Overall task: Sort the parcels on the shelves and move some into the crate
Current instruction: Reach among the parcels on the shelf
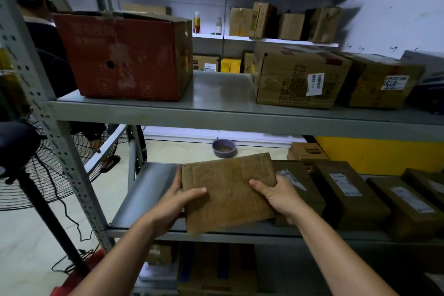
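Note:
A flat brown cardboard parcel [228, 190] sits at the front of the lower grey shelf [144, 194], its near edge over the shelf lip. My left hand [177, 199] grips its left side, thumb on top. My right hand [278, 194] grips its right side, thumb on top. Several more brown parcels with white labels [346, 192] lie in a row to the right on the same shelf. The upper shelf [221, 94] carries a large red box [122, 55] at the left and two labelled brown boxes [300, 77] at the right. No crate is plainly visible.
A standing fan [48, 166] and its cable are at the left beside the perforated shelf post [60, 146]. Something red [79, 276] lies low at the left. A purple bowl [223, 148] sits on the floor behind. White wall shelves behind hold small boxes [264, 19].

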The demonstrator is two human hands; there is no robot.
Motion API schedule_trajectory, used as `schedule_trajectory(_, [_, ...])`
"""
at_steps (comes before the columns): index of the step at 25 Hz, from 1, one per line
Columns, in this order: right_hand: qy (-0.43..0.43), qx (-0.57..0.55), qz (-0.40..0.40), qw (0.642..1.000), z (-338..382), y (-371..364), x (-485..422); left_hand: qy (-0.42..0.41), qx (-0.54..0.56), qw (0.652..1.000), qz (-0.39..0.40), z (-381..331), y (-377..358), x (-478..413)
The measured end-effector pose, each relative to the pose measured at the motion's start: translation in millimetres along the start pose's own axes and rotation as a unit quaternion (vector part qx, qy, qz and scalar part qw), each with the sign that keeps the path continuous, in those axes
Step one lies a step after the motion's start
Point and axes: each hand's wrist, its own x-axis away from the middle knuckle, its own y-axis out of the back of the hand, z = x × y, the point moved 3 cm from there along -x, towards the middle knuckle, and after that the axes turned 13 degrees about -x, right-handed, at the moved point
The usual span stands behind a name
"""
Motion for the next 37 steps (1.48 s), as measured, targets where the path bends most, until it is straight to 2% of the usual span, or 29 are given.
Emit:
schedule_trajectory(6, [0.015,-0.005,-0.022,1.000,2.5,-2.0,-1.9,-0.004,-0.034,0.998,-0.044,-19.3,8.2,0.1])
schedule_trajectory(9, [0.026,-0.015,-0.024,0.999,2.0,1.8,-0.1,0.085,-0.021,0.995,-0.050,-17.1,27.1,-11.4])
schedule_trajectory(12, [0.019,-0.021,0.044,0.999,-1.5,-1.4,3.8,0.195,0.056,0.979,-0.007,-4.1,37.7,-16.6])
schedule_trajectory(15, [0.026,-0.034,0.014,0.999,-2.1,-4.5,1.1,0.222,0.109,0.969,0.020,6.8,35.2,-19.0])
schedule_trajectory(20, [0.033,-0.021,-0.033,0.999,-3.0,1.9,-5.9,0.200,0.075,0.976,0.045,4.8,28.0,-15.2])
schedule_trajectory(25, [-0.044,-0.081,-0.049,0.995,-15.2,13.8,-6.0,0.169,-0.030,0.985,-0.020,2.5,36.8,-13.7])
schedule_trajectory(29, [-0.103,-0.164,-0.069,0.979,-27.1,6.2,-5.2,0.132,0.014,0.991,-0.027,-17.5,20.8,-13.0])
schedule_trajectory(35, [-0.077,-0.204,-0.081,0.972,-42.4,15.7,-12.1,0.118,0.019,0.990,-0.075,-14.8,14.7,-13.3])
schedule_trajectory(37, [-0.072,-0.195,-0.087,0.974,-31.6,13.1,-2.8,0.113,0.004,0.986,-0.120,-13.6,15.5,-14.5])
